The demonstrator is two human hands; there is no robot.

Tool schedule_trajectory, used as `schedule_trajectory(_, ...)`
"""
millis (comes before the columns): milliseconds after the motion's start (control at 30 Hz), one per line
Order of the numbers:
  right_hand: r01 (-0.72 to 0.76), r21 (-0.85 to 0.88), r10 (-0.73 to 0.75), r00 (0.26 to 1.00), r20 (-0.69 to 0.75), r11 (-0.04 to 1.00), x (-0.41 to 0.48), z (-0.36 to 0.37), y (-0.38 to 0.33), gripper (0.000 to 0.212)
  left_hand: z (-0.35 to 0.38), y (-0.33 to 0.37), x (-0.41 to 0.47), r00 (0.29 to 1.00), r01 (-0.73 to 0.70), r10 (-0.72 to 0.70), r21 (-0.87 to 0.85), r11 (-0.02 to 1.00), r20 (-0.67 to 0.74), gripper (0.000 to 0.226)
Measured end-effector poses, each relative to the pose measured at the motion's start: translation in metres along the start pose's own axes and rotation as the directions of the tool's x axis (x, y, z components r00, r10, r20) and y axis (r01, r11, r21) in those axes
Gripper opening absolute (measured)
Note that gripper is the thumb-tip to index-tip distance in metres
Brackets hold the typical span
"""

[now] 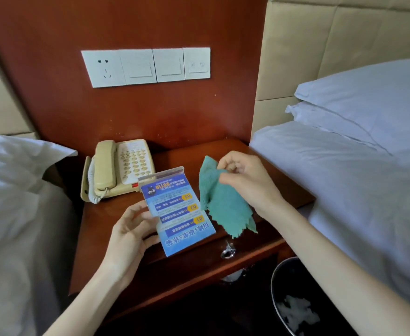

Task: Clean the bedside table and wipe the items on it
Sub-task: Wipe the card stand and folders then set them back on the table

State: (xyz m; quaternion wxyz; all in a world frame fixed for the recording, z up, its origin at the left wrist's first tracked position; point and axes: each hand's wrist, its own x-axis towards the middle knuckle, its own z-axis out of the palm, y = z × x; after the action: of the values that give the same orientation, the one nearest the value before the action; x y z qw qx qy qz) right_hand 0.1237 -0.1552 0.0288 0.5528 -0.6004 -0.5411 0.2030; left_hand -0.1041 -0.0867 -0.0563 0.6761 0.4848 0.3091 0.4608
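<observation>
Between two white-sheeted beds [359,170] stands the reddish wooden bedside table [116,214], backed by a wood panel carrying a row of wall switches [148,66]. At the table's rear left corner sits a cream telephone [119,168], not yet being wiped; beside the table's lower right is a dark waste bin [293,299].

Held above the table front is a blue printed sign in a clear acrylic stand [178,212], upside down to the person. A slip looks possible to me: the smooth acrylic is gripped only along one edge, so a firm push from the cloth could twist it loose onto the table.

The left hand [131,231] is narrowly closed, thumb and fingers pinching the sign's left edge. The right hand [242,178] is bunched tight around the green cloth [221,202], which hangs just beside the sign, perhaps brushing it.
</observation>
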Motion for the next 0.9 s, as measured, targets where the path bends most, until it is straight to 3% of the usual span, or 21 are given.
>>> schedule_trajectory(167,0.199,-0.147,-0.215,0.971,-0.107,0.969,0.043,0.044,-0.009,0.027,-0.001,-0.002,0.001,0.999,-0.040,0.040,-0.025,0.999,-0.017,0.028)
schedule_trajectory(233,0.246,-0.245,-0.257,0.966,-0.012,0.938,0.047,0.069,-0.007,0.026,-0.001,-0.001,0.000,0.999,-0.045,0.045,-0.009,0.999,-0.006,0.034)
schedule_trajectory(367,0.359,-0.385,-0.235,0.914,0.331,0.850,0.018,0.108,0.015,0.024,-0.004,-0.001,0.001,0.999,-0.032,0.032,-0.014,0.999,-0.009,0.037)
schedule_trajectory(533,0.533,-0.357,-0.354,0.816,0.457,0.767,-0.017,0.097,0.032,0.030,-0.006,-0.002,0.001,0.999,-0.053,0.053,-0.017,0.998,0.000,0.034)
schedule_trajectory(633,0.522,-0.385,-0.340,0.826,0.449,0.761,-0.002,0.086,0.036,0.029,-0.004,-0.002,0.001,0.998,-0.058,0.058,0.001,0.998,0.024,0.030)
schedule_trajectory(767,0.423,-0.487,-0.317,0.904,0.288,0.764,0.032,0.095,0.029,0.030,-0.006,-0.001,0.003,0.998,-0.055,0.055,-0.037,0.998,0.021,0.029)
schedule_trajectory(900,0.504,-0.416,-0.351,0.850,0.392,0.756,0.019,0.111,0.026,0.029,-0.009,0.001,0.003,0.998,-0.050,0.047,-0.106,0.993,-0.032,0.031)
